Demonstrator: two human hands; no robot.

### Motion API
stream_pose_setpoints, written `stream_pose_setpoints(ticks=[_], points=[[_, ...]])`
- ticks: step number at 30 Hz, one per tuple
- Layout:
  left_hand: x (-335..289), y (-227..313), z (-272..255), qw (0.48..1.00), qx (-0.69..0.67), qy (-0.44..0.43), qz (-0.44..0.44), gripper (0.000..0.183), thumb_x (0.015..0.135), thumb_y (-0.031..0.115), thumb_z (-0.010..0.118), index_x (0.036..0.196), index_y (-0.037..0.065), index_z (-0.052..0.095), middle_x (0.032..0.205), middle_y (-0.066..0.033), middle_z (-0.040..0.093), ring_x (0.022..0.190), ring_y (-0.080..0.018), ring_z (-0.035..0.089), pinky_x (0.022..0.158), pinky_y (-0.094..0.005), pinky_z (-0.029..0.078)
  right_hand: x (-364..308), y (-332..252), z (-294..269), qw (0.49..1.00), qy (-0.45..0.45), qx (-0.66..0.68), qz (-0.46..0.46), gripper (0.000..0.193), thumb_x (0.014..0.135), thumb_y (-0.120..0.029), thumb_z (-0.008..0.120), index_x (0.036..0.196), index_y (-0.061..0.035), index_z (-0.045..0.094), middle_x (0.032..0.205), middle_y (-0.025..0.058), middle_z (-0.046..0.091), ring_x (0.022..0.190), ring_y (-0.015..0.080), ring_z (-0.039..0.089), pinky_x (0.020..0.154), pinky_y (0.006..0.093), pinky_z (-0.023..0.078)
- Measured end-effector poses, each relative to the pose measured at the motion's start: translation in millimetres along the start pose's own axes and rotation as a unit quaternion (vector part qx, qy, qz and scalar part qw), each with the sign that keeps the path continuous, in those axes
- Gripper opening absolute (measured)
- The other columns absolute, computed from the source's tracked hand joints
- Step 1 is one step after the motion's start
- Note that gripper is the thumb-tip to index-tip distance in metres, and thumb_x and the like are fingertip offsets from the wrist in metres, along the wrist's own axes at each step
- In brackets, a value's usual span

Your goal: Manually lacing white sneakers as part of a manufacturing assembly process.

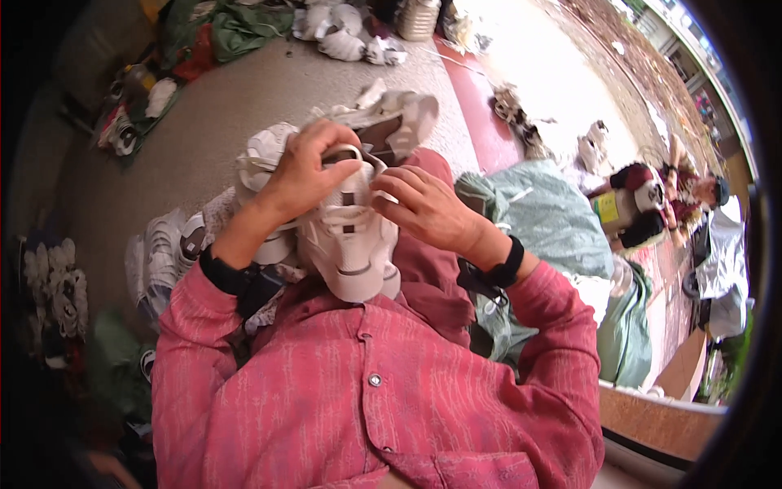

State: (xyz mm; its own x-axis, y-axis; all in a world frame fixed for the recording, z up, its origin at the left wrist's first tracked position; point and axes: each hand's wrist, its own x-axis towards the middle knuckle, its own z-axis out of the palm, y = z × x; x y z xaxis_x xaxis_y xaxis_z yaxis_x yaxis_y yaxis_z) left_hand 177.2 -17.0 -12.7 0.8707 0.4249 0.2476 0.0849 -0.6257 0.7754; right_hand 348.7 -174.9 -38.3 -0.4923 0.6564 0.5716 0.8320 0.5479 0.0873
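Hands: While the left hand (314,167) clasps the upper end of a white shoe (346,248), the right hand (436,208) curls its fingers against the shoe's right side; whether they pinch it, I cannot tell.
White shoe: centre of the frame, above dark red trousers (436,285).
Other shoes (419,118): upper centre and left of centre.
Green sack (546,220): right of centre.
Wristbands (511,261): dark, one each side.

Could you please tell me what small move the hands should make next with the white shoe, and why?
Probably let the right hand steady the white shoe while the left hand gently eases the upper edge at its opening. Both hands are at that end, and the toe points toward the person; their exact grip is hard to make out.
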Motion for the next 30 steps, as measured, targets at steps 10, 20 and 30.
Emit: stream_pose_setpoints(ticks=[10,20,30], points=[[-7.5,7.7,-0.9,0.987,0.061,-0.106,0.106,0.025,0.076,0.006,0.065,0.101,0.004,0.061,0.108,-0.0092,0.058,0.104,-0.0253,0.053,0.096,-0.0342,0.040,13.5,-1.9,-8.9,0.995,-0.085,-0.015,-0.044,0.014,0.077,-0.013,0.056,0.088,-0.0043,0.053,0.083,0.0065,0.051,0.078,0.0208,0.058,0.067,0.0323,0.050],[-9.7,-10.4,2.5,0.984,0.076,-0.134,0.092,0.016,0.077,0.013,0.068,0.091,0.006,0.066,0.109,-0.0051,0.056,0.109,-0.0256,0.046,0.098,-0.0365,0.036,10.1,-8.4,14.7,0.997,-0.032,-0.075,-0.010,0.018,0.076,-0.015,0.061,0.087,-0.0034,0.052,0.093,0.0090,0.055,0.075,0.0190,0.055,0.070,0.0314,0.045],[-9.7,-12.8,9.2,0.986,0.075,-0.098,0.115,0.013,0.077,0.017,0.070,0.084,0.008,0.065,0.099,-0.0050,0.057,0.103,-0.0269,0.049,0.094,-0.0360,0.039,12.2,1.3,5.4,0.969,0.000,0.209,0.135,0.028,0.067,-0.007,0.061,0.094,-0.0034,0.051,0.106,0.0142,0.054,0.091,0.0336,0.057,0.074,0.0393,0.047]])
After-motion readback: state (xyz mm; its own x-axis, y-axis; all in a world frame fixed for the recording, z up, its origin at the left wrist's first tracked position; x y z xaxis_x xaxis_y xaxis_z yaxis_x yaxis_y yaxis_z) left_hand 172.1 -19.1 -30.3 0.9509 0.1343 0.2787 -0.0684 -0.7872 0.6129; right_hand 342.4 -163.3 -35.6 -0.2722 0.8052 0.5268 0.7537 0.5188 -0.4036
